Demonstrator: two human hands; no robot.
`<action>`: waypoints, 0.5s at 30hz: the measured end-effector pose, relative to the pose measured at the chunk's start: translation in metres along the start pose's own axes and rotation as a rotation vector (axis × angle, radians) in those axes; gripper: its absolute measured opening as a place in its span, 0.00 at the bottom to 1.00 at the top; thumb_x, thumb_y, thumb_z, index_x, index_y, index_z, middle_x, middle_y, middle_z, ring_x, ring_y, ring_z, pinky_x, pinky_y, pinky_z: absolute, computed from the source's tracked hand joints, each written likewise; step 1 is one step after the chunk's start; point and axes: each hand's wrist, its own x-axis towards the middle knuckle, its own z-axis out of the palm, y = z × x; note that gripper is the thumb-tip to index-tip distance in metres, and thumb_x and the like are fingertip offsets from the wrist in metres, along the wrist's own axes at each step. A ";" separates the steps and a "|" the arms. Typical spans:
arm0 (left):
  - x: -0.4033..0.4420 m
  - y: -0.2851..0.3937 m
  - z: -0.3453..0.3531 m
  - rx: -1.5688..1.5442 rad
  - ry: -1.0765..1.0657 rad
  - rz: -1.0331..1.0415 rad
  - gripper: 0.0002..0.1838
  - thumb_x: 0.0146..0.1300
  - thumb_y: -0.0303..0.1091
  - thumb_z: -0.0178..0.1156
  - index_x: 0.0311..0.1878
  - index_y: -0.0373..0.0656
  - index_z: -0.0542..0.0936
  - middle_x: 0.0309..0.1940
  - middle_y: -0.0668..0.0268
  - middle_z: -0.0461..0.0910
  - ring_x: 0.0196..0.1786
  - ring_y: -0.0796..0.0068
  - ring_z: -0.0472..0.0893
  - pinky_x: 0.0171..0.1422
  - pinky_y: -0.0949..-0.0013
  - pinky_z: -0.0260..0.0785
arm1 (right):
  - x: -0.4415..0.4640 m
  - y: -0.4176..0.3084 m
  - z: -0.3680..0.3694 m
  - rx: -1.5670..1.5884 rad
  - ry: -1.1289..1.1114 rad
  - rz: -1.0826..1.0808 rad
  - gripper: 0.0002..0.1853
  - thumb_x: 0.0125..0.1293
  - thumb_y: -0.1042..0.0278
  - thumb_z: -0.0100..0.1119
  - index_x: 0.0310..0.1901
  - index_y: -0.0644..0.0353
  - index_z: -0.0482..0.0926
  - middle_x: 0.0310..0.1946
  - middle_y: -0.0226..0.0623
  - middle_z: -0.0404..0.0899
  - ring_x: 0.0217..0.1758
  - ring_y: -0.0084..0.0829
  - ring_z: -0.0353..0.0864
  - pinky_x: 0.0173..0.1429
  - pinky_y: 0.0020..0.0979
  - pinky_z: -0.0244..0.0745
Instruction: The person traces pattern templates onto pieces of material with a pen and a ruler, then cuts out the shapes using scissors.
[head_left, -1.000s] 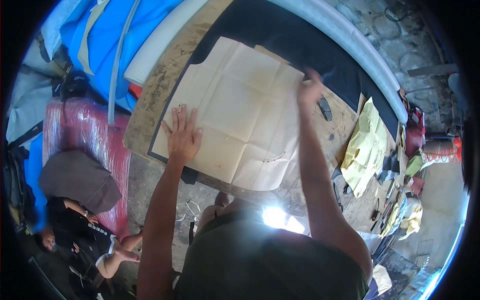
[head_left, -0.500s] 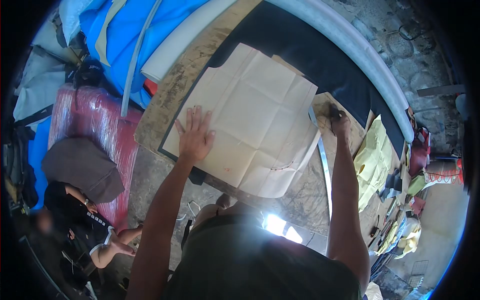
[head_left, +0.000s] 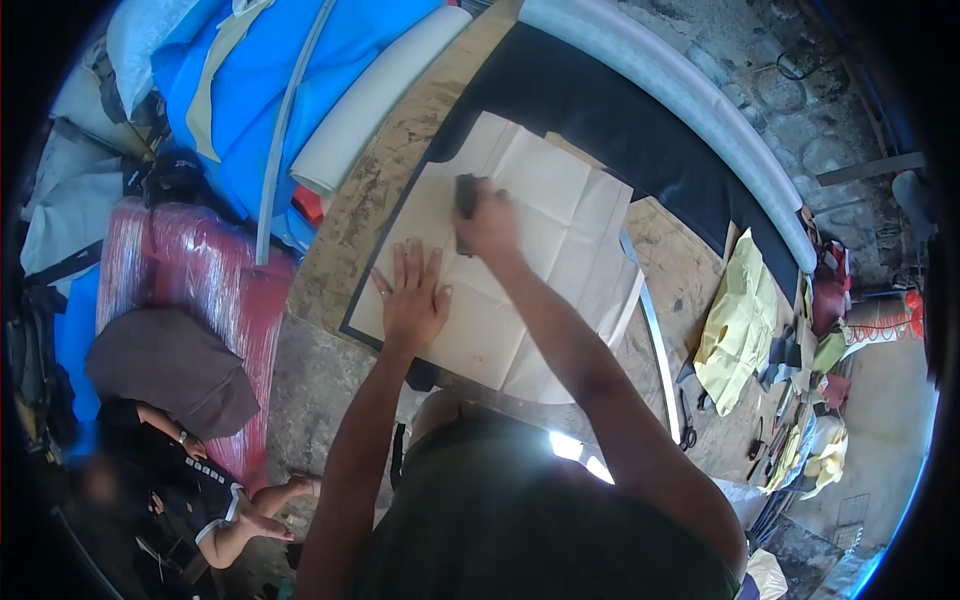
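Note:
A large creased paper pattern (head_left: 545,200) lies over black sheet material (head_left: 520,75) on the worktable. My left hand (head_left: 412,305) rests flat on the paper's left part, fingers spread. Over the paper's upper left area is my right hand (head_left: 492,228), closed around a dark oblong block (head_left: 465,205). Motion smears this hand, so the block's exact kind and whether it touches the paper cannot be made out. Right of the paper, a long metal ruler (head_left: 655,345) lies on the wood, with scissors (head_left: 688,425) beside its near end.
A pale roll (head_left: 690,105) borders the table's far side. Crumpled yellow paper (head_left: 735,325) and small tools lie at right. On the left are blue sheeting (head_left: 245,130), a white roll (head_left: 370,90), a plastic-wrapped red bundle (head_left: 175,260) and a seated person (head_left: 190,470).
My right hand has come from the table right of the paper, carrying the dark block left onto the pattern. My left hand stays flat on the paper. The view has shifted slightly.

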 end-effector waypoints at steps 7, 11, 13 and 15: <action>0.002 -0.003 -0.003 -0.046 -0.018 -0.014 0.37 0.72 0.54 0.52 0.83 0.56 0.62 0.87 0.58 0.49 0.88 0.46 0.47 0.79 0.17 0.40 | 0.033 -0.007 0.054 -0.253 0.152 -0.039 0.26 0.63 0.61 0.65 0.62 0.59 0.74 0.51 0.54 0.78 0.50 0.55 0.81 0.54 0.49 0.82; 0.002 -0.004 -0.002 -0.057 -0.011 -0.013 0.38 0.72 0.53 0.53 0.83 0.58 0.61 0.86 0.58 0.51 0.87 0.47 0.48 0.79 0.17 0.40 | 0.072 0.007 0.042 -0.256 0.128 0.088 0.24 0.63 0.63 0.66 0.59 0.58 0.72 0.52 0.54 0.74 0.54 0.56 0.78 0.54 0.48 0.83; 0.004 -0.004 -0.001 -0.047 -0.014 -0.004 0.39 0.71 0.53 0.54 0.84 0.56 0.60 0.86 0.58 0.51 0.87 0.47 0.49 0.79 0.17 0.40 | 0.091 0.015 0.041 -0.287 0.168 0.117 0.24 0.64 0.61 0.65 0.59 0.58 0.71 0.52 0.55 0.74 0.54 0.56 0.78 0.55 0.48 0.83; 0.004 -0.004 -0.001 -0.023 -0.017 0.000 0.41 0.70 0.54 0.56 0.84 0.54 0.59 0.86 0.56 0.52 0.87 0.46 0.50 0.80 0.18 0.40 | 0.111 0.022 0.040 -0.306 0.179 0.158 0.24 0.65 0.60 0.65 0.59 0.57 0.71 0.52 0.55 0.74 0.54 0.56 0.78 0.55 0.48 0.83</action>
